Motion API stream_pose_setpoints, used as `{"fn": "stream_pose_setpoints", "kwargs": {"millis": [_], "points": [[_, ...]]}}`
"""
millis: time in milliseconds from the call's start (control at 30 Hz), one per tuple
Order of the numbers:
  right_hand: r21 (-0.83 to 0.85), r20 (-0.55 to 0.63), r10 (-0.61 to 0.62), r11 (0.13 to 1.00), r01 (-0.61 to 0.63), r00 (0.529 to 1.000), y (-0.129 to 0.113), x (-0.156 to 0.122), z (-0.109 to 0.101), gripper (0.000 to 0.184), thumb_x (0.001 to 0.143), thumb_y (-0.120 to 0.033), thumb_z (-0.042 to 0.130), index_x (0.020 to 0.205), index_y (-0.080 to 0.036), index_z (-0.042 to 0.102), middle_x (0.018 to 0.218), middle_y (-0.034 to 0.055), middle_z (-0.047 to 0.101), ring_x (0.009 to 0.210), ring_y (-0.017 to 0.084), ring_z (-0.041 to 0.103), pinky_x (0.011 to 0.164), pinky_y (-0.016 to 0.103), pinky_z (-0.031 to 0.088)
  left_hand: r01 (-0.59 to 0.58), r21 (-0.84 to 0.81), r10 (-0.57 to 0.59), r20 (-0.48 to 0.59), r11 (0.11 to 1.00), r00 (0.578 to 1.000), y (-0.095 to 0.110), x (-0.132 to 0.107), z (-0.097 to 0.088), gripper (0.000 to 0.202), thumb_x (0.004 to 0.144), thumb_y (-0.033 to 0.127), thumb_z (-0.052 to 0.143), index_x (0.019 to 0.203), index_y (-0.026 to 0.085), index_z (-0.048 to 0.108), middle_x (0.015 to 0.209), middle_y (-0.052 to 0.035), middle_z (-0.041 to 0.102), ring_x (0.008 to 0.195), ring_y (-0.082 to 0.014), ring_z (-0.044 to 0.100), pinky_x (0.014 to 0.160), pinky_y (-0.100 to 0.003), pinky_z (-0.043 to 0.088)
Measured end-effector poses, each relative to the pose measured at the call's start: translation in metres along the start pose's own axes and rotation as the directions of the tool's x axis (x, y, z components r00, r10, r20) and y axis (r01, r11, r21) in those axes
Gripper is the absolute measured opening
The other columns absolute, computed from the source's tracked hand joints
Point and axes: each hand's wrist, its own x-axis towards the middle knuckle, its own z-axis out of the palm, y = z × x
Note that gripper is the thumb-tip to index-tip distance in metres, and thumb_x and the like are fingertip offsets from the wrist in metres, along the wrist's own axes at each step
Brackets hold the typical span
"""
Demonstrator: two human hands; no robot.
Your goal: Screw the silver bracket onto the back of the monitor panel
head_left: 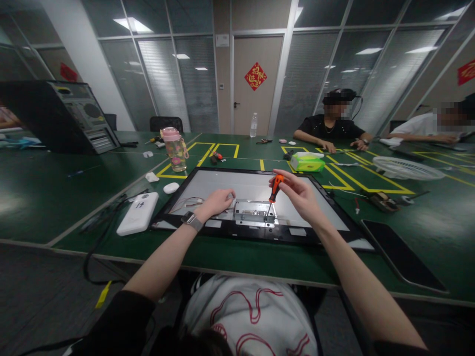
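A black-framed monitor panel (208,180) lies face down on the green table in front of me, its silver back showing. A metal bracket (254,211) sits at its near middle. My right hand (299,195) is closed round an orange-handled screwdriver (275,188), held upright with its tip on the bracket. My left hand (217,201), with a watch on the wrist, rests on the panel just left of the bracket, fingers curled against the metal edge.
A white power bank (138,213) and a white earbud case (171,188) lie left of the panel. A pink-lidded bottle (174,148), a green tissue pack (307,162), a white fan grille (406,168) and a dark panel (403,254) lie around. Two people sit at the far right. A computer case (63,116) stands far left.
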Motion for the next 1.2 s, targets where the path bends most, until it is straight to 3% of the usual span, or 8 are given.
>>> {"fn": "stream_pose_setpoints", "kwargs": {"millis": [100, 167, 267, 433, 567, 867, 1033, 1200], "points": [[-0.145, -0.132, -0.096, 0.986, 0.076, 0.987, 0.0, 0.0, 0.004, 0.023, 0.079, -0.036, 0.07, 0.1, -0.028, 0.068, 0.091, 0.0014, 0.063, 0.084, 0.018, 0.06, 0.084, 0.035, 0.049, -0.007, -0.003, 0.007, 0.006, 1.0, 1.0, 0.001, 0.0, 0.0, 0.027, 0.084, 0.019, 0.046, 0.101, 0.017, 0.066, 0.072, -0.0029, 0.066, 0.065, -0.0164, 0.058, 0.066, -0.025, 0.043], [-0.159, -0.136, -0.112, 0.983, 0.09, 0.984, 0.0, -0.001, 0.005, 0.021, 0.084, -0.037, 0.064, 0.101, -0.027, 0.068, 0.093, 0.0024, 0.062, 0.087, 0.019, 0.059, 0.085, 0.035, 0.047, -0.002, -0.004, 0.002, 0.007, 1.0, 1.0, 0.001, -0.001, -0.001, 0.027, 0.084, 0.019, 0.046, 0.101, 0.017, 0.066, 0.07, -0.0023, 0.065, 0.064, -0.0159, 0.057, 0.066, -0.024, 0.042], [-0.044, -0.076, -0.055, 0.998, 0.052, 0.996, 0.002, -0.001, 0.003, 0.024, 0.09, -0.038, 0.055, 0.109, -0.027, 0.065, 0.092, 0.0028, 0.065, 0.09, 0.019, 0.06, 0.086, 0.036, 0.047, 0.006, -0.008, -0.006, 0.012, 1.0, 1.0, 0.002, -0.001, -0.001, 0.026, 0.084, 0.02, 0.045, 0.101, 0.017, 0.065, 0.07, -0.0024, 0.065, 0.064, -0.016, 0.057, 0.066, -0.025, 0.042], [0.089, -0.135, 0.005, 0.996, 0.007, 0.991, 0.007, 0.0, 0.002, 0.02, 0.078, -0.038, 0.069, 0.095, -0.027, 0.067, 0.083, -0.0007, 0.062, 0.078, 0.016, 0.058, 0.076, 0.031, 0.048, 0.004, -0.01, -0.004, 0.01, 1.0, 1.0, 0.002, -0.001, -0.002, 0.026, 0.084, 0.02, 0.045, 0.101, 0.018, 0.065, 0.069, -0.0021, 0.064, 0.063, -0.0158, 0.057, 0.064, -0.024, 0.042], [0.168, -0.099, 0.046, 0.985, -0.029, 0.994, 0.005, 0.0, 0.004, 0.022, 0.077, -0.044, 0.069, 0.091, -0.027, 0.065, 0.076, -0.0007, 0.06, 0.074, 0.017, 0.058, 0.07, 0.031, 0.049, 0.001, -0.013, -0.001, 0.003, 1.0, 1.0, 0.001, -0.001, -0.001, 0.026, 0.084, 0.02, 0.046, 0.1, 0.018, 0.065, 0.068, -0.0015, 0.063, 0.062, -0.015, 0.056, 0.063, -0.024, 0.041], [-0.062, -0.075, -0.071, 0.996, 0.066, 0.995, -0.003, -0.001, 0.002, 0.025, 0.09, -0.04, 0.054, 0.109, -0.027, 0.064, 0.091, 0.0038, 0.067, 0.091, 0.021, 0.062, 0.089, 0.041, 0.047, 0.01, -0.012, -0.01, 0.015, 1.0, 1.0, 0.002, 0.0, -0.001, 0.025, 0.084, 0.02, 0.045, 0.1, 0.017, 0.065, 0.066, -0.0012, 0.063, 0.061, -0.0151, 0.056, 0.063, -0.024, 0.041], [0.078, -0.084, -0.011, 0.997, 0.018, 0.996, 0.004, -0.001, 0.001, 0.017, 0.082, -0.036, 0.067, 0.098, -0.029, 0.069, 0.091, 0.0004, 0.065, 0.083, 0.017, 0.061, 0.08, 0.034, 0.049, 0.01, -0.003, -0.01, 0.011, 1.0, 1.0, 0.003, 0.0, -0.002, 0.026, 0.084, 0.02, 0.045, 0.101, 0.016, 0.066, 0.069, -0.0025, 0.064, 0.064, -0.0163, 0.056, 0.065, -0.024, 0.041], [0.203, -0.021, 0.047, 0.978, -0.042, 0.999, 0.003, -0.001, 0.003, 0.03, 0.083, -0.043, 0.064, 0.11, -0.029, 0.066, 0.099, 0.0034, 0.069, 0.097, 0.022, 0.064, 0.094, 0.043, 0.047, 0.004, -0.012, -0.004, 0.009, 1.0, 1.0, 0.002, 0.0, -0.001, 0.027, 0.084, 0.019, 0.044, 0.101, 0.017, 0.065, 0.067, -0.0013, 0.063, 0.064, -0.0155, 0.057, 0.065, -0.024, 0.042]]}}
